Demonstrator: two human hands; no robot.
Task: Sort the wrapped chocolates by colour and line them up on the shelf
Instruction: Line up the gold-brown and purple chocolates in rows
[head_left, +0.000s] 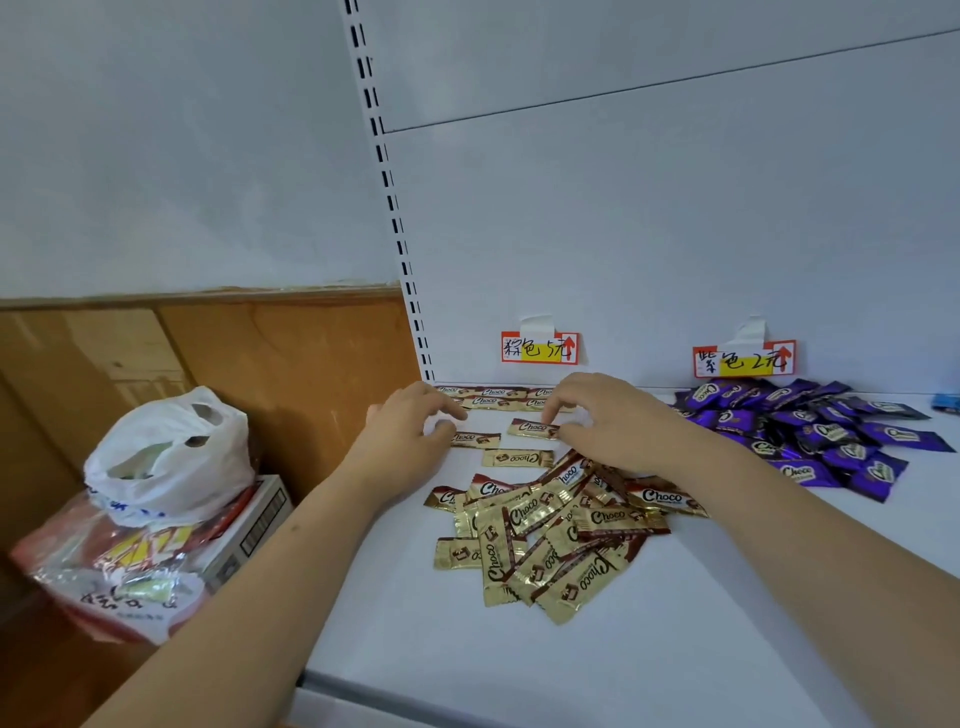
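On the white shelf (675, 623) a loose heap of gold bars (550, 530) reads "Choco" in dark script. More gold ones lie in rows (493, 397) against the back wall, under a red-and-yellow tag (540, 348) with handwritten characters and "5元". The right hand (602, 421) pinches one gold bar (532, 428) at its end. The left hand (410, 431) has curled fingers touching another bar (475, 439); whether it grips is unclear. Purple bars (810, 436), also "Choco", lie heaped under a second tag (744, 359) reading "2元".
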